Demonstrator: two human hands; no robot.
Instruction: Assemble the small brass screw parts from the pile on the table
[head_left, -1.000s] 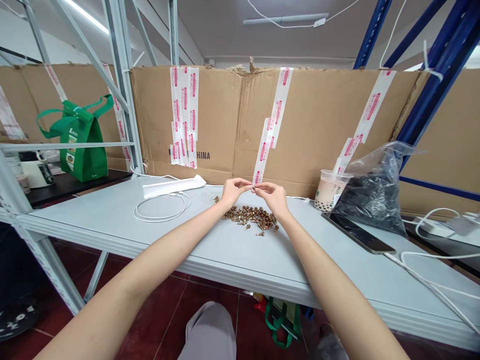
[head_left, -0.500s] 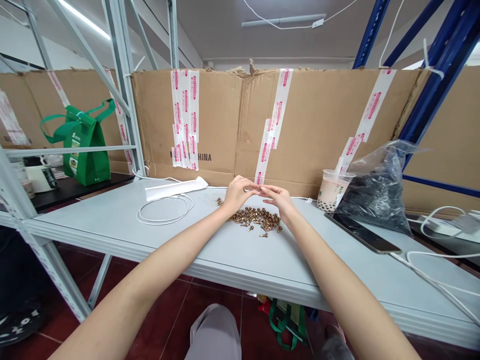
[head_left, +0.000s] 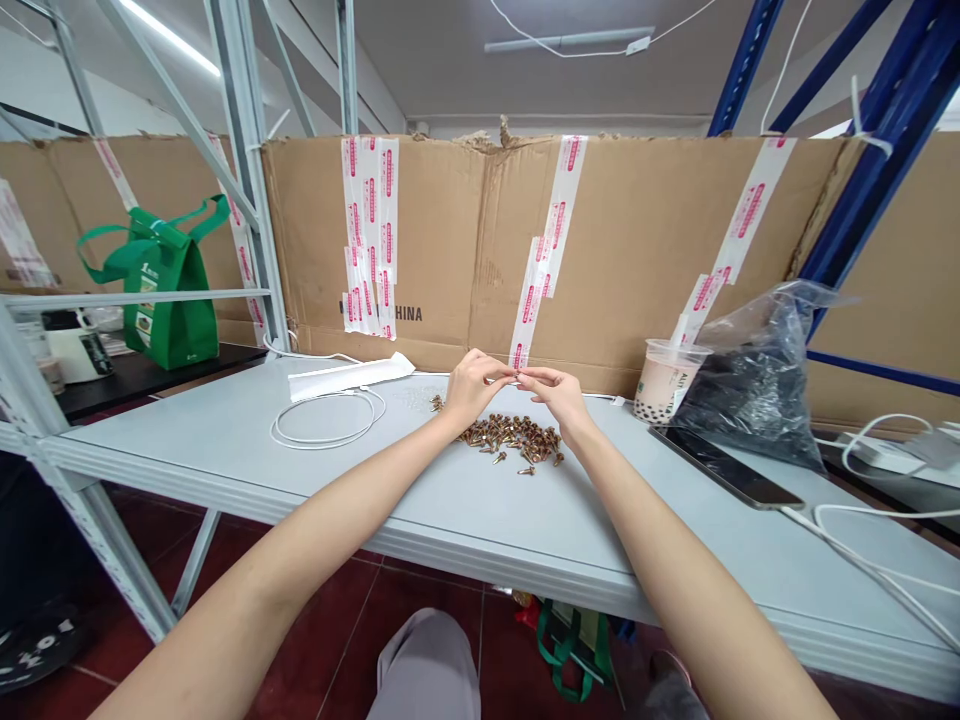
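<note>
Above the back of a pile of brass-coloured screws, my two hands meet at the fingertips. My left hand is closed in a pinch, thumb and forefinger pointing right. Opposite it, my right hand pinches too, its other fingers loosely bent. Something tiny sits between the touching fingertips, too small and covered to name. A few more screws lie left of my left hand, beside small clear bits scattered on the grey tabletop.
A white cable and a folded white strip lie to the left. On the right are a phone, a bubble tea cup and a dark plastic bag. A cardboard wall closes off the back.
Both hands stay together at nearly the same spot; their fingertips have shifted only slightly. The screw pile looks unchanged.
</note>
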